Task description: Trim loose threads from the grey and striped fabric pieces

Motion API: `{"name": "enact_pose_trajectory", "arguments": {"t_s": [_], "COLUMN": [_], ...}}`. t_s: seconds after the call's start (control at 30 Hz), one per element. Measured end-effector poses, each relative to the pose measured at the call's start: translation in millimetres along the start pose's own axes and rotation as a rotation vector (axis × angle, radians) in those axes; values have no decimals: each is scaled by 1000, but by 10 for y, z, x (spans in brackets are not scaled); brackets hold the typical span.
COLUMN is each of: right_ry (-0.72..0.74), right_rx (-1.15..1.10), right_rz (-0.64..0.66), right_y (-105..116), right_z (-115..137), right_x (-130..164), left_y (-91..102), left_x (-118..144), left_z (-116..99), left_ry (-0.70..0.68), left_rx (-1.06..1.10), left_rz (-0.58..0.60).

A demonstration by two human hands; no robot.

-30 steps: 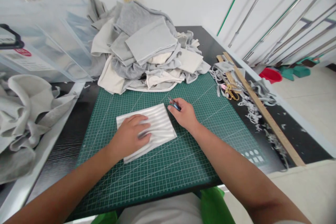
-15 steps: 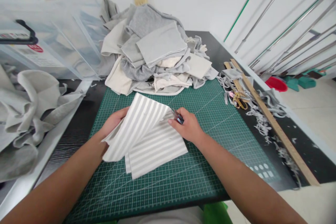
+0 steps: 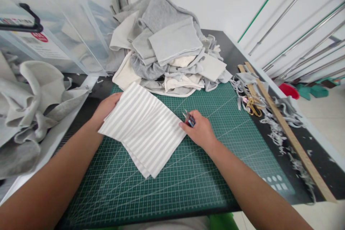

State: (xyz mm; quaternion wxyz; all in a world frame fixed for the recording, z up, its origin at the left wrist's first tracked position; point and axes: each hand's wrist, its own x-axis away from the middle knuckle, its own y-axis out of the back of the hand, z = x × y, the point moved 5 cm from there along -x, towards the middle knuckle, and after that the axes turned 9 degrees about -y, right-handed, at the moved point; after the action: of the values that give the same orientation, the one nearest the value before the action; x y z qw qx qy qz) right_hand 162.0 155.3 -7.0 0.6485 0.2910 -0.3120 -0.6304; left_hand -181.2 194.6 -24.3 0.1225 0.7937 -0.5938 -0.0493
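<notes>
L hand (image 3: 106, 107) grips far-left corner of striped cloth (image 3: 144, 129), fingers hidden under it, can't tell spread or not. R hand (image 3: 201, 132) pins cloth's right edge w/ fingers curled round small snips (image 3: 189, 118). Cloth lies folded on green cutting mat (image 3: 188, 172), near fabric pile (image 3: 167, 43).

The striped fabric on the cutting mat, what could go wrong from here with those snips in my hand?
The right hand grips small snips with the tips bare right at the striped fabric, so they might snag or nick it. The left hand holds only the far corner, so the loose layers may slide out of line. The fabric pile leans onto the cutting mat and could slump in.
</notes>
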Motion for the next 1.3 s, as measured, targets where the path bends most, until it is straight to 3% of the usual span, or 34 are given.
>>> {"name": "enact_pose_trajectory", "arguments": {"t_s": [0.13,0.3,0.47,0.63,0.73,0.87,0.93,1.0,1.03,1.1,1.2,1.3], "right_ry": [14,16,20,56,48,-2,14,45,67,134,252,367], "right_rx": [-5,99,270,294,315,303,285,238,206,155,160,219], "right_rz": [6,-27,53,136,32,-254,-357,-418,-425,-383,-233,4], "right_y": [2,53,34,17,149,420,496,522,517,475,369,230], "right_z": [10,65,117,121,73,-60,-107,-125,-122,-87,12,149], "right_x": [21,48,90,112,44,-90,-127,-132,-125,-96,-18,112], "left_y": [240,326,265,205,157,57,32,56,82,104,44,-112], "left_x": [-122,-102,-52,61,153,238,210,169,164,176,226,317], "left_z": [6,12,-28,-95,-91,-60,-69,-119,-149,-167,-199,-236], "left_ry": [-146,-288,-282,-217,-120,-71,-174,-367,-470,-583,-696,-836], "left_rx": [43,8,-195,-289,-249,-233,-265,-268,-256,-236,-306,-476], "left_rz": [-8,59,182,345,520,673,573,348,226,106,184,420]}}
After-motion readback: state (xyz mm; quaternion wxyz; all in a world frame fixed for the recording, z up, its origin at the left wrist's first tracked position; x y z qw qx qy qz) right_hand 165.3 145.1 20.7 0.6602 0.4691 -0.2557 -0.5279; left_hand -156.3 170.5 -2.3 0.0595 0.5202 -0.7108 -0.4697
